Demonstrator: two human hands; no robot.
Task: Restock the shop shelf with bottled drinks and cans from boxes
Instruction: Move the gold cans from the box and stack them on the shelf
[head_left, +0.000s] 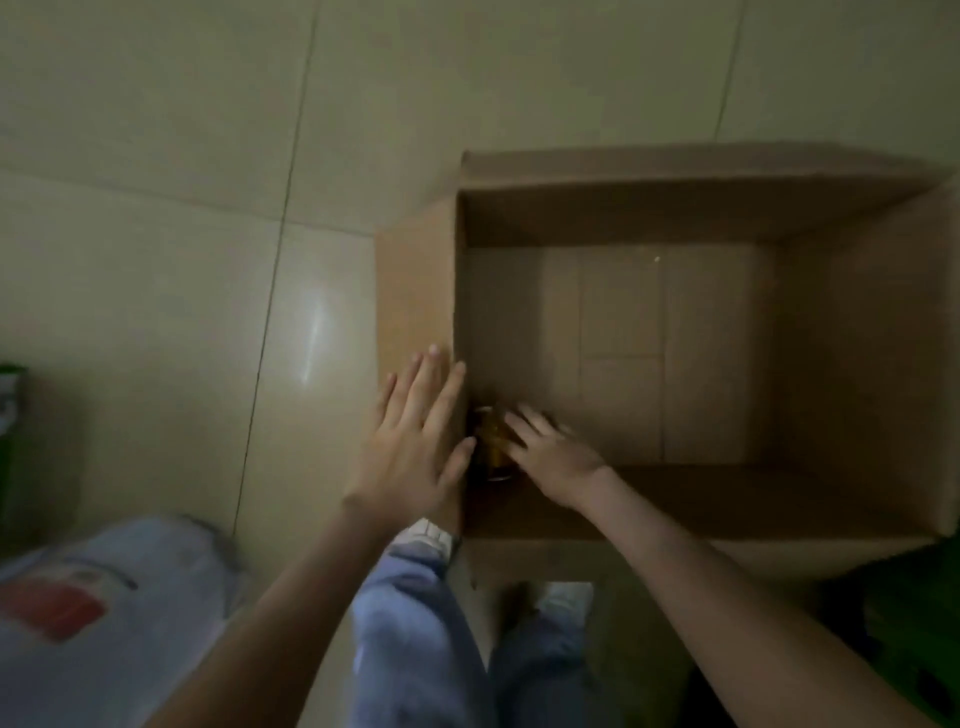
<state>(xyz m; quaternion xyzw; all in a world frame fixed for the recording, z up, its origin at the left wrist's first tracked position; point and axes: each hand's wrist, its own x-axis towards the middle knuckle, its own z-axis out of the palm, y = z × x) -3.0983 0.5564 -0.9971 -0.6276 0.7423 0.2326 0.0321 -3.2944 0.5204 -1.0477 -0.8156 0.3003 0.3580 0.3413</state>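
A large open cardboard box stands on the tiled floor. Its bottom is bare except for one dark amber bottle or can lying in the near left corner. My left hand rests flat with fingers spread on the box's left flap and wall, its thumb over the rim. Inside the box, my right hand reaches down with its fingers spread against the amber drink, touching it from the right. The drink is blurred and partly hidden behind both hands.
Pale floor tiles fill the left and far side. A white plastic-wrapped pack with a red label lies at the lower left. Green items sit at the left edge and lower right. My legs and shoes stand beside the box.
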